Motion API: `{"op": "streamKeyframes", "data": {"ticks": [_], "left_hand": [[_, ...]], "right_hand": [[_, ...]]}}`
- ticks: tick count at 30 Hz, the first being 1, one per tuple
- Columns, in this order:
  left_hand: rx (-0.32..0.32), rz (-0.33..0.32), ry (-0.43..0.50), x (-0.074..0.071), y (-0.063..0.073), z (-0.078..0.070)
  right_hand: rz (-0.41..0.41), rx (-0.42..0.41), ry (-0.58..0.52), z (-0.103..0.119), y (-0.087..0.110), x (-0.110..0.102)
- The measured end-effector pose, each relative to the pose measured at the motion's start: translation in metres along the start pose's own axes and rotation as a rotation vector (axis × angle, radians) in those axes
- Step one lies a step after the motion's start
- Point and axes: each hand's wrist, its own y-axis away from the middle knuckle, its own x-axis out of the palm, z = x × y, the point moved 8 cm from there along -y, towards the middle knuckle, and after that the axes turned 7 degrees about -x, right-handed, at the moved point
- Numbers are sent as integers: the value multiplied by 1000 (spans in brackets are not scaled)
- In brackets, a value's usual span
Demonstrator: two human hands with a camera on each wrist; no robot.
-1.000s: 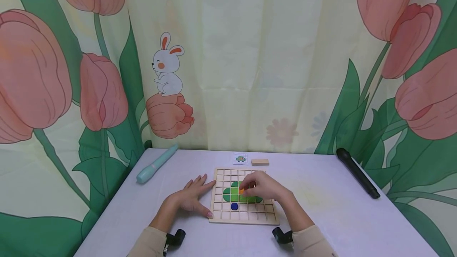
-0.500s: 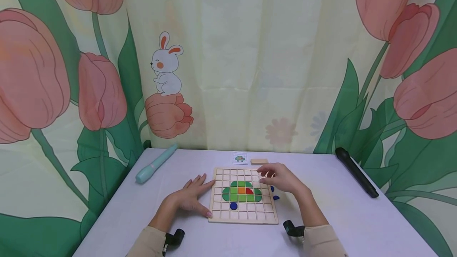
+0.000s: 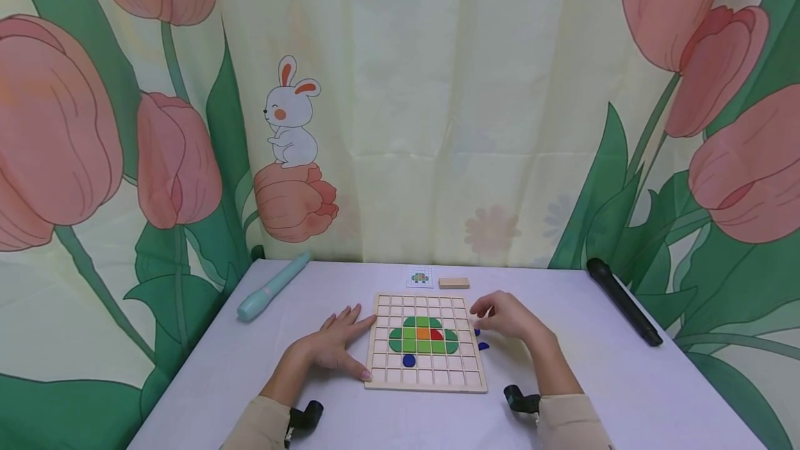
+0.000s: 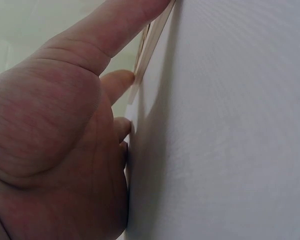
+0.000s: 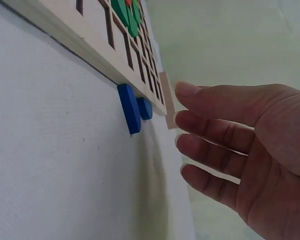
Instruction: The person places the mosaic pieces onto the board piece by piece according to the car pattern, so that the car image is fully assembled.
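A wooden grid board (image 3: 426, 389) lies on the table with green pieces (image 3: 409, 340), an orange square (image 3: 423, 333) and a red piece (image 3: 435, 335) set in its cells. Lower down on the grid sits a dark blue piece (image 3: 409, 361). My left hand (image 3: 331, 344) is spread flat, its thumb and index fingertips at the board's left edge. Past the right edge, my right hand (image 3: 509, 316) hovers with loosely bent fingers and nothing between them. Below it, two blue pieces (image 5: 130, 109) lie beside the board, close to its side in the right wrist view.
Behind the board are a small pattern card (image 3: 420, 277) and a light wooden block (image 3: 453, 283). A teal stick-shaped object (image 3: 273, 287) lies at the table's left edge, a black one (image 3: 625, 303) at the right. A tulip-print curtain (image 3: 400, 123) hangs behind.
My right hand has left the orange square on the board and moved right, past the board's edge to the blue pieces. My left hand has stayed in place.
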Motion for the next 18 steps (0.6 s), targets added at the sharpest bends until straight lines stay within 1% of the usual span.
{"op": "streamKeyframes", "data": {"ticks": [5, 11, 18], "left_hand": [[-1, 1, 4, 1, 0, 1], [2, 0, 6, 0, 1, -1], [-3, -1, 1, 0, 1, -1]], "right_hand": [[16, 43, -12, -7, 3, 1], [15, 74, -22, -17, 3, 4], [15, 63, -7, -19, 1, 8]]}}
